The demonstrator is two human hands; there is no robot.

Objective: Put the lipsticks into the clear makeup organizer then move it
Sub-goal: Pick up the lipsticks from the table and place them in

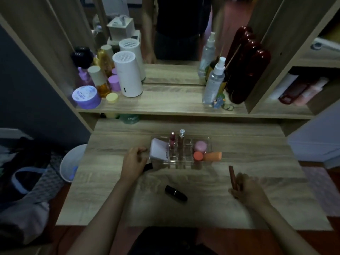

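The clear makeup organizer (184, 161) stands mid-table. In it are a lilac compact (159, 150), two upright lip tubes (172, 139), pink and orange sponges and an orange tube (212, 156). My left hand (134, 161) is closed on a black lipstick (147, 167) just left of the organizer. My right hand (248, 188) grips a slim brown lipstick (233, 177), front right of the organizer. A black lipstick (175, 193) lies loose on the table between my hands.
A raised shelf (165, 105) behind carries a white cylinder (127, 76), jars and bottles at left, spray bottles and a dark red case at right, with a mirror above. A white bin (70, 162) stands left of the table.
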